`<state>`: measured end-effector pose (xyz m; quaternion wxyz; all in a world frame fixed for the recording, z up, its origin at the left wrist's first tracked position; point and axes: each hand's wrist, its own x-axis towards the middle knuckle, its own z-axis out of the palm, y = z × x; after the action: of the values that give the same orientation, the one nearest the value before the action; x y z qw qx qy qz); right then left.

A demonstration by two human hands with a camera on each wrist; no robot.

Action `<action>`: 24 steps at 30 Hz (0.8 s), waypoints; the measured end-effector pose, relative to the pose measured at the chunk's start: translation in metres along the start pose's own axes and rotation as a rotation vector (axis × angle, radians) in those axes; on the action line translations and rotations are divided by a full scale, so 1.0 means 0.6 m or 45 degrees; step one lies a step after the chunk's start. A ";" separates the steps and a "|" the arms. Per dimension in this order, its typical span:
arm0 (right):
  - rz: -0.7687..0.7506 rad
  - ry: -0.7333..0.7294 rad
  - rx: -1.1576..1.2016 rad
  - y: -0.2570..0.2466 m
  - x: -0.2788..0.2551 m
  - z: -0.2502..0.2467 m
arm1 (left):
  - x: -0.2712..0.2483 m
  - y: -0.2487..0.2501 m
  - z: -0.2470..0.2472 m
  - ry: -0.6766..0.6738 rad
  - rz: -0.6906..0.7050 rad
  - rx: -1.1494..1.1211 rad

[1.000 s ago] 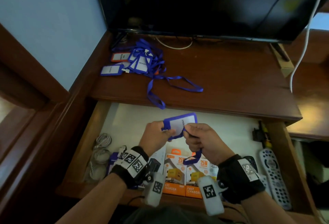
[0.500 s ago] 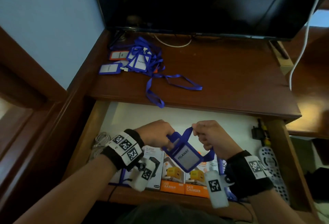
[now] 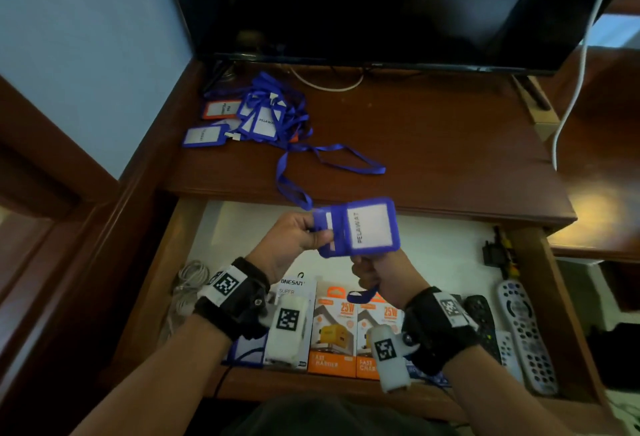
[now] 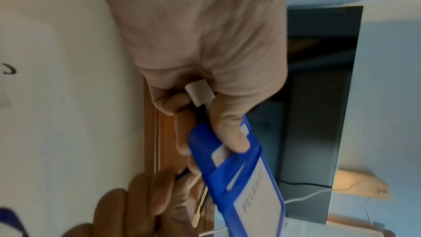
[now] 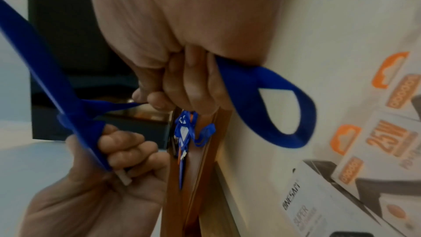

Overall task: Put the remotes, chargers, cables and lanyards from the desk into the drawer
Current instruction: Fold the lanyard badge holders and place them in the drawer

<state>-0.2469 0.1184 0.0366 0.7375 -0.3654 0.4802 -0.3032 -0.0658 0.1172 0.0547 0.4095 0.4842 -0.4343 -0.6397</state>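
Left hand (image 3: pixel 292 239) fingers pinch the blue plastic badge holder (image 3: pixel 360 227); right hand (image 3: pixel 377 271) fingers curl around its blue fabric strap (image 5: pixel 271 100) below.

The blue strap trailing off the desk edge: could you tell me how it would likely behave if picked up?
Probably floppy: the strap lies in loose curves on the desk and droops over its edge. Likely light, being a thin flat ribbon. It may drag the pile of badges, since it runs into that tangle.
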 end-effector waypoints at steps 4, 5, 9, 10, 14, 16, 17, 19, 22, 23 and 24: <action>0.085 0.019 -0.060 0.022 0.022 0.009 | 0.004 -0.011 -0.001 0.311 -0.068 -0.056; 0.101 0.017 -0.074 0.027 0.025 0.011 | 0.005 -0.014 -0.002 0.372 -0.087 -0.057; 0.173 0.025 -0.129 0.041 0.028 0.020 | 0.008 -0.018 -0.005 0.611 -0.149 -0.072; 0.176 0.023 -0.156 0.040 0.027 0.025 | 0.009 -0.019 -0.004 0.658 -0.143 -0.050; 0.086 -0.005 -0.280 0.027 0.015 0.050 | 0.013 -0.039 -0.011 0.825 -0.044 0.248; 0.036 -0.027 -0.337 0.015 0.011 0.060 | 0.010 -0.054 -0.013 0.795 -0.029 0.510; 0.021 -0.040 -0.362 0.009 0.010 0.064 | 0.007 -0.057 -0.011 0.748 -0.032 0.607; 0.015 -0.060 -0.392 -0.002 0.009 0.068 | 0.001 -0.063 -0.009 0.652 -0.039 0.712; 0.028 -0.060 -0.429 -0.014 0.006 0.062 | -0.002 -0.065 -0.008 0.496 -0.067 0.844; 0.027 -0.056 -0.446 -0.017 0.004 0.059 | -0.001 -0.067 -0.010 0.440 -0.080 0.892; 0.028 -0.051 -0.463 -0.020 0.003 0.056 | -0.002 -0.068 -0.011 0.381 -0.090 0.942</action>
<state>-0.2164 0.1190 0.0547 0.6719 -0.4935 0.5163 -0.1960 -0.0635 0.1289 0.0151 0.2438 0.7014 -0.5541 -0.3762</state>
